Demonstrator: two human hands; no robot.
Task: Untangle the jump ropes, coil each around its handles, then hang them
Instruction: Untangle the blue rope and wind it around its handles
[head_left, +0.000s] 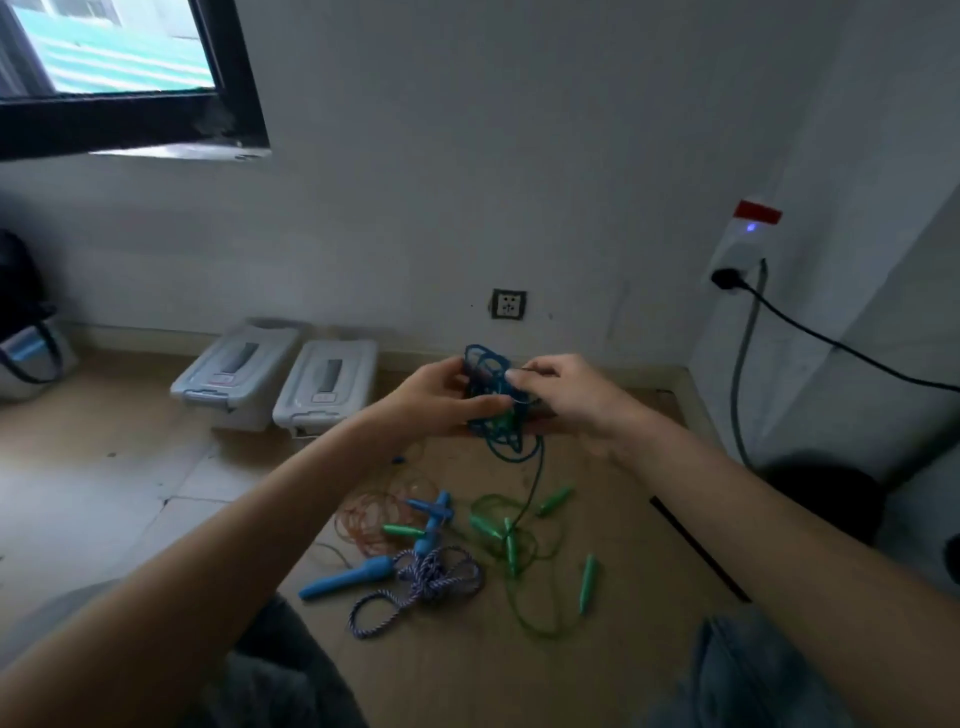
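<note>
1. I see a tan floor (597, 519) meeting a grey wall (467, 156), with two storage bins (280, 384) against it.
2. My left hand (431, 400) grips the blue rope tangle (493, 400), held above the floor.
3. My right hand (566, 395) pinches one strand.
4. Green ropes (519, 545) and a braided rope (431, 577) lie on the floor below.

**No legible writing in view**

Nothing here can be read. The two pale grey plastic storage boxes (275, 382) against the wall each carry a small label near the front of the lid, but the marks on them are too blurred to make out. The white wall-mounted device with a red strip across its top (746, 234) shows a small blue light and no letters or numbers that can be told. The square white wall socket (508, 304) bears no readable marking.
</note>
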